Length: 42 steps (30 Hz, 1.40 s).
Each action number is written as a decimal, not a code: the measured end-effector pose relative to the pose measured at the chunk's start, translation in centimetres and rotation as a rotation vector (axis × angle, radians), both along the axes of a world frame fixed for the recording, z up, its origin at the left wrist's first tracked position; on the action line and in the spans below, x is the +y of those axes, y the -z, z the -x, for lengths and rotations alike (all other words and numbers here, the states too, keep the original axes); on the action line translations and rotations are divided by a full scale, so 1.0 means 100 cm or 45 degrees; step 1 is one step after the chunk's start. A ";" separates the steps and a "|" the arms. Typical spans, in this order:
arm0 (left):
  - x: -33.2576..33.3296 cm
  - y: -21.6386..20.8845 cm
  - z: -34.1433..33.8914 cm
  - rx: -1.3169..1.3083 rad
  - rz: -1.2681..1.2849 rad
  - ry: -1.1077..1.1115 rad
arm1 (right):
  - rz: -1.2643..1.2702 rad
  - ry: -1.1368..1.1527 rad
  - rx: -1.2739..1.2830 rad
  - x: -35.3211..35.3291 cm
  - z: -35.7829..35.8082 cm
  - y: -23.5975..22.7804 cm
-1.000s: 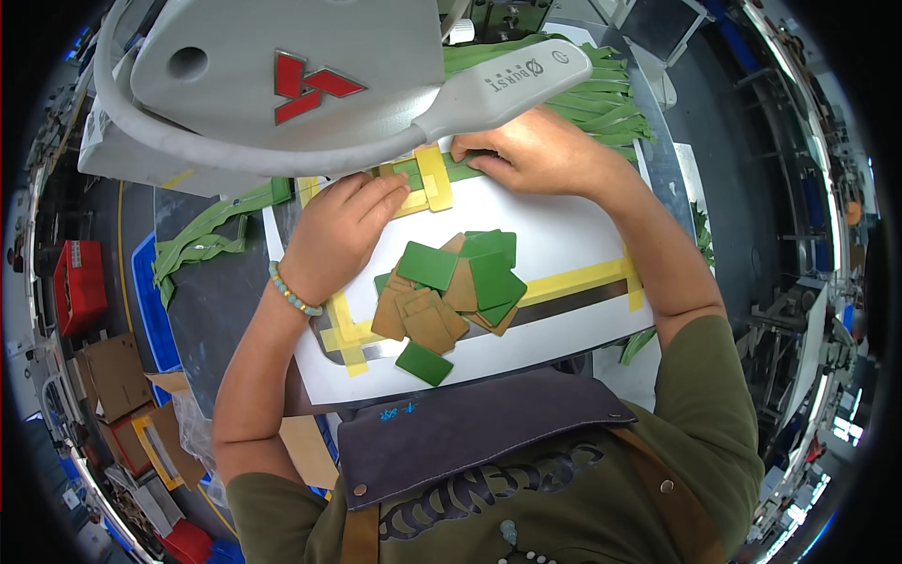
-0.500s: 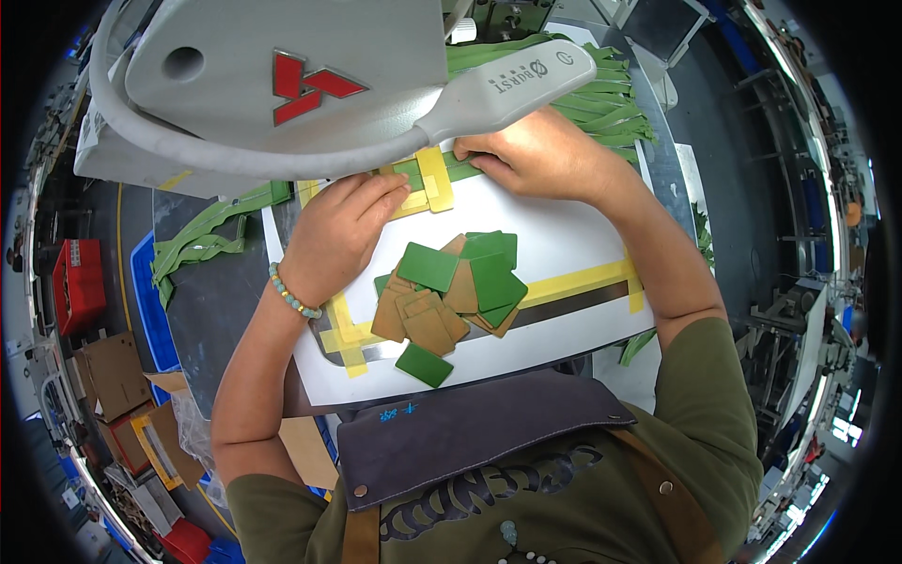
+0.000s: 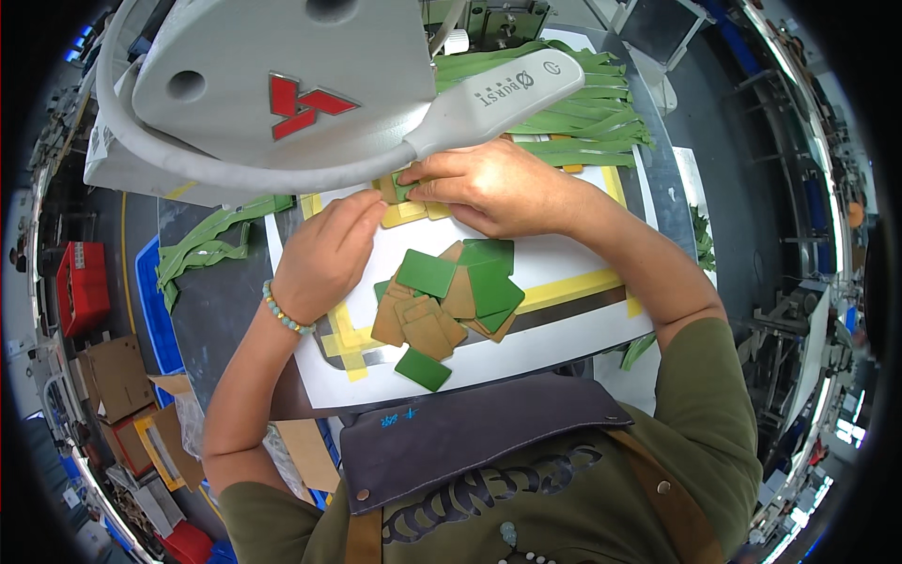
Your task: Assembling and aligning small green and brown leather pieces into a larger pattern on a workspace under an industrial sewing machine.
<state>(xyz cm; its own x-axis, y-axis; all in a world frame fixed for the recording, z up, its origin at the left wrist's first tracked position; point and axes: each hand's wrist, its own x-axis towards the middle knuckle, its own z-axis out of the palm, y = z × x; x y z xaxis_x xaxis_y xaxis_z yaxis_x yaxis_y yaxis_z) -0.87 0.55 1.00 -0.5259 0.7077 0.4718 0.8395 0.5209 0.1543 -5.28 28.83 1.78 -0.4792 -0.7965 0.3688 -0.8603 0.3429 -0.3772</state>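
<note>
Beneath the machine head, my right hand is closed with its fingertips on a small green piece, apparently the end of a green strip. That piece lies at the yellow-taped guide, which the hand partly covers. My left hand, a beaded bracelet at its wrist, has its fingers bent and pressed together at the guide's left edge; what they hold, if anything, is hidden. Nearer to me, a loose pile of green and brown rectangular pieces rests on the white sheet. A single green rectangle lies just below the pile.
A grey machine head with a lamp on a bent neck hangs over the work. Several green strips spread at the back right, and more green strips hang at the left. A blue bin stands beside the table.
My right hand has moved left, from the green strip's right part onto the guide beside my left hand. My left hand has shifted slightly left and down. The pile has not moved.
</note>
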 end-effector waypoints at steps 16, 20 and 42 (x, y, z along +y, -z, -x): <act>0.001 0.001 -0.002 -0.234 -0.113 -0.094 | -0.034 -0.035 0.175 -0.001 0.003 0.002; 0.005 0.002 -0.001 -0.307 -0.092 -0.069 | -0.027 -0.055 0.290 -0.002 0.004 0.005; 0.021 0.008 0.003 -0.009 0.038 -0.081 | -0.122 -0.005 0.039 0.015 0.007 -0.015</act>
